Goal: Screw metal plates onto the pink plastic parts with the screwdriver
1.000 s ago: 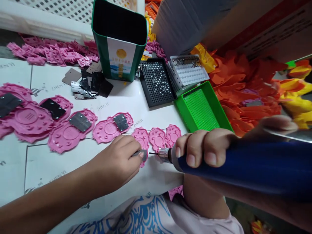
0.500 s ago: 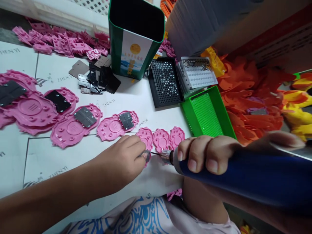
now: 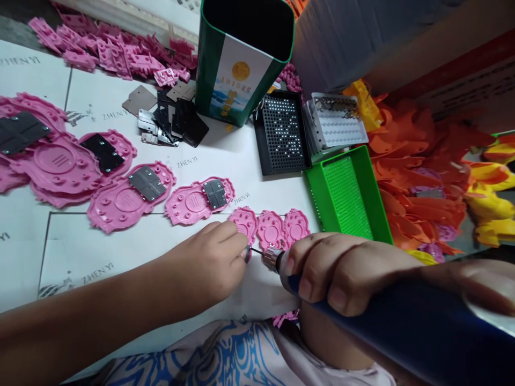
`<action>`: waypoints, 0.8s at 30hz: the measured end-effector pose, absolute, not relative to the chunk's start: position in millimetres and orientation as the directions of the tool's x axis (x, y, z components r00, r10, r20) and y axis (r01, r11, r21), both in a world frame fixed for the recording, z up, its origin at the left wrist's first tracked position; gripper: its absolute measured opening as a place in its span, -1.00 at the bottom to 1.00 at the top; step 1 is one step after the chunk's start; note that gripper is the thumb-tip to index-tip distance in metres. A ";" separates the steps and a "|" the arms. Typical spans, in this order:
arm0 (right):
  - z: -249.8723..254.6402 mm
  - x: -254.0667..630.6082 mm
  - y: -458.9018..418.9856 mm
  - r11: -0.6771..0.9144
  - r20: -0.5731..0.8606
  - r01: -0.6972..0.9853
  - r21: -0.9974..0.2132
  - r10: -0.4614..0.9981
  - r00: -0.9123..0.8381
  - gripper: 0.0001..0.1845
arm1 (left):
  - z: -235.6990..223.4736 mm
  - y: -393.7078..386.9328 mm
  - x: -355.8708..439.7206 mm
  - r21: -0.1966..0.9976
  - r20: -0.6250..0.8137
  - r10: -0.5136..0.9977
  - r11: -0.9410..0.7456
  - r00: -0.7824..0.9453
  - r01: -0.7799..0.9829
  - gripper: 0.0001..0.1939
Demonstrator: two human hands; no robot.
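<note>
Screwdriver (image 3: 396, 316) has tilted; black tray (image 3: 286, 167) holds screws (image 3: 284, 127)

"ZHEN YI" stands printed in dark capitals again and again across the white bench (image 3: 132, 236); one copy, cut by the left edge, shows only "YI"; a striped mark (image 3: 78, 117) sits beside one copy; the label (image 3: 238, 80) on the green tin (image 3: 208, 69) bears small orange-gold characters, too blurred to read; dark printing on the cardboard box (image 3: 406, 61) is illegible too.
</note>
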State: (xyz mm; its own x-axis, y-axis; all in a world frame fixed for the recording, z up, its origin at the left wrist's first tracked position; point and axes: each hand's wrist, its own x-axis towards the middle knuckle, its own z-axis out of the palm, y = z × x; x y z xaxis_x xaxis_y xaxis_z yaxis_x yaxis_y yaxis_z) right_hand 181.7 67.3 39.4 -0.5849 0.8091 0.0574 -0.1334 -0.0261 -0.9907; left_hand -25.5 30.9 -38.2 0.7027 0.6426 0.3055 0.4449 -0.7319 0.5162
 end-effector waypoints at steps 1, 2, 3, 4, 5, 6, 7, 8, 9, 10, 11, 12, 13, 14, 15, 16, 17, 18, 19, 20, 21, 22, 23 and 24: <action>40.8 183.8 72.6 -0.020 0.055 -0.105 -0.994 0.743 -0.667 -0.51 | -38.3 30.5 -25.3 0.514 0.307 0.645 -0.732 0.700 0.448 -0.80; 40.8 185.5 76.7 -0.006 0.053 -0.078 -0.997 0.684 -0.728 -0.47 | -38.4 30.3 -25.4 0.510 0.308 0.644 -0.733 0.700 0.450 -0.80; 39.5 186.0 79.1 0.010 0.054 -0.062 -0.998 0.649 -0.759 -0.45 | -38.7 30.3 -25.6 0.506 0.307 0.641 -0.736 0.703 0.450 -0.80; 37.0 185.3 79.3 0.024 0.069 -0.070 -0.997 0.647 -0.759 -0.44 | -39.1 30.5 -26.0 0.502 0.307 0.639 -0.739 0.706 0.450 -0.80; 34.2 183.2 77.4 0.035 0.096 -0.098 -0.995 0.676 -0.731 -0.45 | -39.6 30.9 -26.5 0.499 0.309 0.635 -0.742 0.708 0.447 -0.80; 31.6 180.0 73.7 0.043 0.122 -0.132 -0.990 0.728 -0.674 -0.49 | -40.4 31.4 -26.9 0.497 0.312 0.633 -0.745 0.708 0.446 -0.79; 29.9 176.3 69.2 0.057 0.153 -0.178 -0.982 0.792 -0.591 -0.57 | -41.3 32.0 -27.3 0.494 0.319 0.634 -0.745 0.704 0.447 -0.79; 29.8 172.5 64.9 0.073 0.168 -0.210 -0.975 0.860 -0.481 -0.69 | -42.2 32.6 -27.6 0.494 0.328 0.635 -0.746 0.700 0.446 -0.78; 31.3 169.5 61.8 0.095 0.183 -0.236 -0.967 0.904 -0.386 -0.72 | -43.0 33.2 -27.9 0.491 0.339 0.634 -0.749 0.695 0.445 -0.77; 34.5 167.4 60.7 0.111 0.186 -0.246 -0.963 0.934 -0.305 -0.68 | -43.6 33.6 -28.0 0.487 0.354 0.631 -0.754 0.690 0.440 -0.76; 38.9 166.6 62.2 0.121 0.183 -0.242 -0.963 0.950 -0.253 -0.63 | -44.0 33.7 -28.0 0.485 0.370 0.629 -0.758 0.684 0.435 -0.76; 43.9 166.9 66.6 0.143 0.196 -0.240 -0.960 0.957 -0.214 -0.61 | -43.9 33.6 -28.0 0.487 0.380 0.625 -0.762 0.682 0.427 -0.78; 48.8 168.2 73.8 0.173 0.217 -0.235 -0.956 0.960 -0.176 -0.64 | -43.5 33.1 -28.0 0.492 0.386 0.619 -0.765 0.684 0.414 -0.81; 53.0 169.9 83.6 0.208 0.241 -0.225 -0.952 0.962 -0.131 -0.68 | -42.7 32.5 -28.1 0.500 0.390 0.610 -0.769 0.689 0.398 -0.84; 55.7 171.7 95.5 0.292 0.305 -0.232 -0.928 0.952 -0.021 -0.69 | -41.8 31.8 -28.2 0.512 0.393 0.604 -0.770 0.693 0.381 -0.87; 56.8 173.5 108.9 0.356 0.351 -0.228 -0.906 0.934 0.065 -0.69 | -40.7 31.1 -28.5 0.526 0.394 0.595 -0.771 0.700 0.359 -0.87; 56.1 174.9 123.2 0.359 0.338 -0.208 -0.910 0.932 0.130 -0.71 | -39.7 30.7 -28.9 0.543 0.391 0.588 -0.769 0.708 0.338 -0.85; 54.0 176.0 137.6 0.363 0.326 -0.181 -0.914 0.923 0.204 -0.74 | -38.8 30.5 -29.4 0.560 0.388 0.585 -0.763 0.712 0.322 -0.82; 50.9 176.9 151.4 0.446 0.384 -0.151 -0.883 0.867 0.317 -0.79 | -38.2 30.6 -30.1 0.574 0.386 0.587 -0.757 0.711 0.313 -0.78; 47.2 177.6 163.9 0.460 0.397 -0.118 -0.880 0.848 0.350 -0.80 | -37.8 31.0 -30.8 0.578 0.386 0.587 -0.755 0.712 0.310 -0.75; 43.5 178.2 174.5 0.460 0.396 -0.085 -0.884 0.832 0.389 -0.79 | -37.7 31.6 -31.4 0.570 0.392 0.587 -0.759 0.709 0.313 -0.72; 40.0 178.6 183.0 0.433 0.371 -0.068 -0.899 0.834 0.409 -0.79 | -38.0 32.2 -32.1 0.553 0.402 0.585 -0.768 0.704 0.323 -0.70; 36.9 178.9 189.2 0.399 0.342 -0.056 -0.915 0.842 0.418 -0.78 | -38.5 32.8 -32.7 0.532 0.410 0.584 -0.777 0.701 0.336 -0.68; 34.3 179.0 193.3 0.372 0.317 -0.051 -0.927 0.848 0.425 -0.78 | -39.3 33.3 -33.1 0.514 0.414 0.582 -0.784 0.700 0.348 -0.67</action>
State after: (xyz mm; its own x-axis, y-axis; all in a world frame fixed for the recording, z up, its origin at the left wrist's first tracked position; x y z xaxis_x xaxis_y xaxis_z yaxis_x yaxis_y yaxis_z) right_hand 179.0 193.3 34.3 0.4252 0.8477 0.3172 -0.0509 0.3723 -0.9267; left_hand -33.1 33.3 -39.3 0.7001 0.5821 0.4136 0.3481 -0.7839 0.5141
